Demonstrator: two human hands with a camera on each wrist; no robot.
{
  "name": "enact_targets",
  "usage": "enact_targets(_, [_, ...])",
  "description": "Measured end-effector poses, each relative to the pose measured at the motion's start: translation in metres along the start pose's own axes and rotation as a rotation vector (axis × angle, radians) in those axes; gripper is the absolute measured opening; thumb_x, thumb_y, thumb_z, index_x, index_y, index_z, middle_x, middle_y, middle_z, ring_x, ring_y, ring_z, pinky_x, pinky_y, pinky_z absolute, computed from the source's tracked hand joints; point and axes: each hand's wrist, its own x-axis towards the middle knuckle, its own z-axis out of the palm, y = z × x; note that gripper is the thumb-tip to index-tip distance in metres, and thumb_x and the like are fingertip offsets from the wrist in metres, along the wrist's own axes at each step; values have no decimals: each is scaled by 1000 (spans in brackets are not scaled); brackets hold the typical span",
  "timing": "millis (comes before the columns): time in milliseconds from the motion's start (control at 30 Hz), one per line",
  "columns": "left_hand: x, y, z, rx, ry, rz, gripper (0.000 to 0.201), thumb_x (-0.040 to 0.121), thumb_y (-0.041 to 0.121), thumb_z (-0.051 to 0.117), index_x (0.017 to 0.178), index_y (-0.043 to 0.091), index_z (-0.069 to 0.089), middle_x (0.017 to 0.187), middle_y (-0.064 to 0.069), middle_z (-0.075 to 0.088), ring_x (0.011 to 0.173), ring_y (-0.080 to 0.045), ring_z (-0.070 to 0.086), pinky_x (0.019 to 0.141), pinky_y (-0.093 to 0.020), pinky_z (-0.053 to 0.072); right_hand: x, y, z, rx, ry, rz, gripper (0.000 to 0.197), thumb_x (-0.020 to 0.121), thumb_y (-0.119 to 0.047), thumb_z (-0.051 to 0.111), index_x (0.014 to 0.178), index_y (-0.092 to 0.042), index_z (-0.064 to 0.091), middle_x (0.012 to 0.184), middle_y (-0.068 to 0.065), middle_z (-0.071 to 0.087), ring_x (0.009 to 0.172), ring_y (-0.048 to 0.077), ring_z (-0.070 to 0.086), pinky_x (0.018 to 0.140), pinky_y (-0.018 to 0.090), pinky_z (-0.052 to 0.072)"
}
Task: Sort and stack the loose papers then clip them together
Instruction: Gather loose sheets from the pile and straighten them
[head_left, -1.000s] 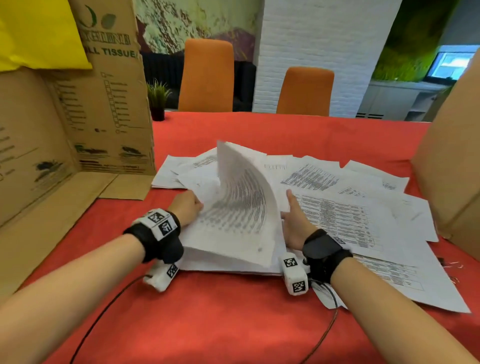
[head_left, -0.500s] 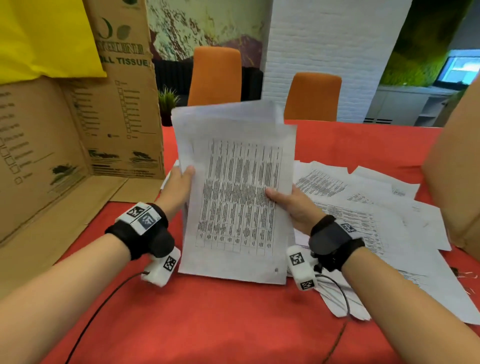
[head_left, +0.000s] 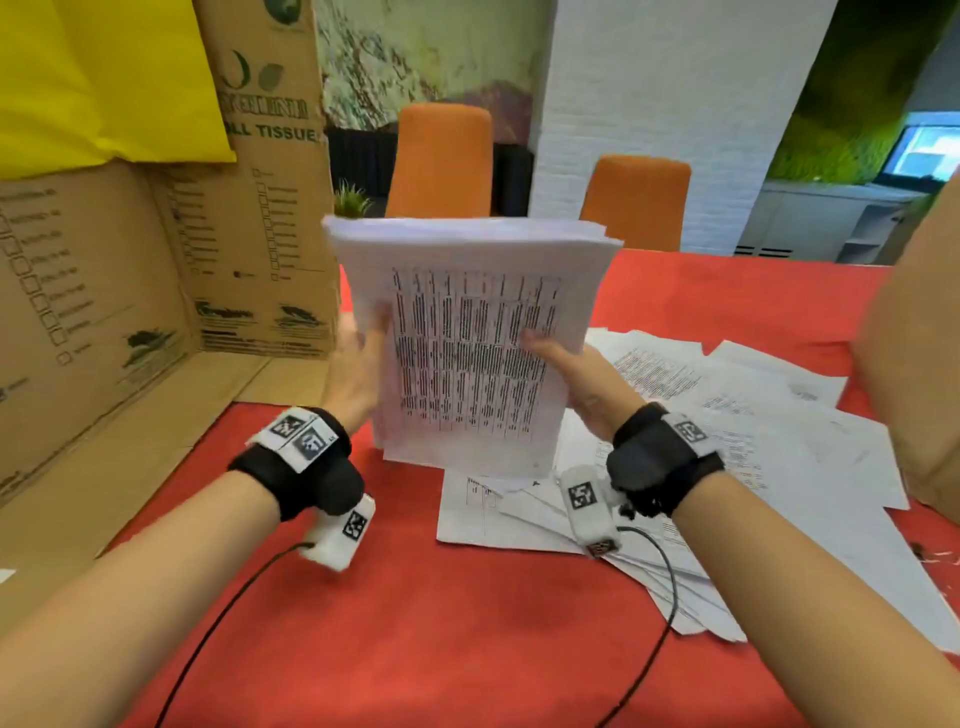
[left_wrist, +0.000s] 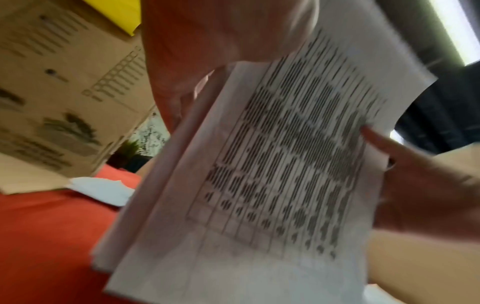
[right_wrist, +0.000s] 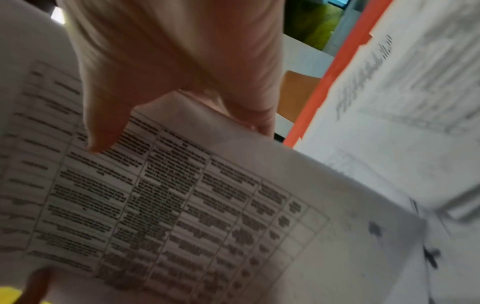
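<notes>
- The stack of papers (head_left: 470, 343) is up off the red table (head_left: 467, 623), held near upright above the middle of it, printed table facing the person, long axis running top to bottom and tipped slightly off vertical.
- Top edge points at the ceiling and is ragged: sheets fan out at the upper corners, so the stack is not yet squared.
- Left hand (head_left: 358, 364) grips the stack's left edge, thumb on the front page, fingers hidden behind.
- Right hand (head_left: 576, 379) pinches the right edge, thumb (right_wrist: 103, 127) pressed flat on the print, fingers curled round the back.
- The step in hand looks like squaring the gathered sheets. To do it well, I'd say: loosen both grips a touch, drop the bottom edge onto bare table and tap, then turn it onto a long side and tap again.
- Tapping on the cloth, not on the sheets below, should give a truer edge.
- Loose sheets (head_left: 727, 415) are spread over the right half of the table towards its far right corner, overlapping at all angles; more lie just under the lifted stack.
- So plenty is left to collect before any clipping. Small metal bits (head_left: 935, 553) at the table's right edge may be clips; too small to tell.
- Cardboard boxes (head_left: 156, 291) stand along the left edge.
</notes>
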Motion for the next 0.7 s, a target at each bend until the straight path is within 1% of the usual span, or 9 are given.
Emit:
enact_targets(67, [-6,-7,6,-105,1,-7,80,81,77,36,135,19,45,123,-2,63,108,-16,59,100,-39,45,1,2,10,12,40,-4,52,71,-46,76,117,-25,66,116,1,71,109,22,66,99,52,49])
enact_targets(167, [-7,9,12,-160,144,139,75,81,75,38,125,15,49,117,4,63,108,-5,59,97,-23,46,7,-16,24,96,180,-83,47,63,-46,84,100,-21,73,105,6,75,97,22,70,94,52,52])
enact_targets(233, [-3,34,9,-148,262,256,46,93,53,42,112,12,45,97,7,58,88,9,56,79,-10,44,11,-36,26,180,195,-155,39,75,-38,79,107,-18,70,109,10,74,101,25,70,94,50,53])
enact_targets(300, [0,55,-2,-106,303,329,7,99,29,40,99,23,36,77,13,43,63,11,47,60,-5,35,13,-52,24,254,131,-190,32,87,-29,70,116,-15,66,114,10,72,107,26,68,96,48,53])
enact_targets(367, [-3,59,-9,-46,249,334,12,100,31,33,88,31,34,70,14,35,52,10,39,51,-7,30,11,-51,21,196,70,-166,39,89,-31,68,123,-14,61,119,5,70,111,22,67,98,46,52])
enact_targets(467, [-22,24,-9,-31,164,136,20,96,40,28,89,24,39,72,15,32,58,13,40,59,-8,30,-1,-10,27,54,27,-63,51,82,-33,73,127,-14,60,120,2,70,111,18,66,101,48,49])
enact_targets(567, [-37,-3,1,-78,218,40,32,88,43,31,90,12,40,66,8,33,51,4,36,51,-14,28,-14,19,41,163,96,-57,49,79,-26,77,124,-12,62,117,6,71,108,24,68,98,52,50])
enact_targets(633, [-38,6,2,-139,309,92,24,86,38,35,82,16,41,64,9,32,48,7,36,49,-13,26,-13,13,47,202,180,-132,38,84,-21,73,120,-13,64,116,7,71,108,24,68,96,51,52])
enact_targets(700, [-31,17,-2,-216,384,110,13,89,30,36,82,23,45,75,13,42,56,17,43,57,-3,30,-10,2,48,214,190,-194,26,88,-18,69,114,-19,66,115,8,71,106,23,69,93,46,55])
